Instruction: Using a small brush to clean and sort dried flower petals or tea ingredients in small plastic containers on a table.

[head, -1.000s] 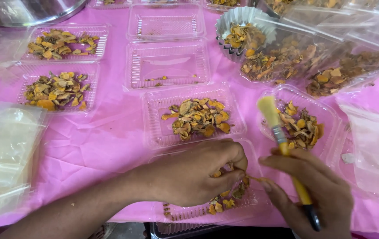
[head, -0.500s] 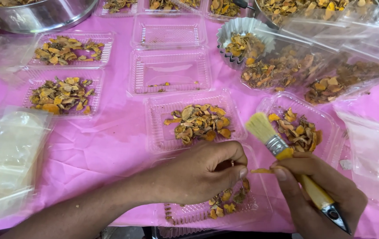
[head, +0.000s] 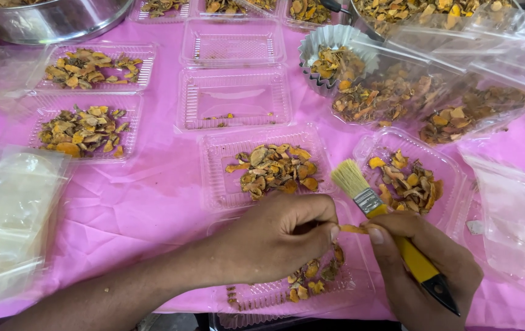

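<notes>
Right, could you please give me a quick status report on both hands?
Left hand pinching dried slice. Right hand holding yellow brush, bristles up. Clear tray beneath.

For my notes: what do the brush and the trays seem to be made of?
Brush: pale bristles, shiny metal band, glossy yellow handle, probably plastic or painted wood. Trays: thin clear plastic, ribbed and see-through, showing the pink cloth beneath.
</notes>
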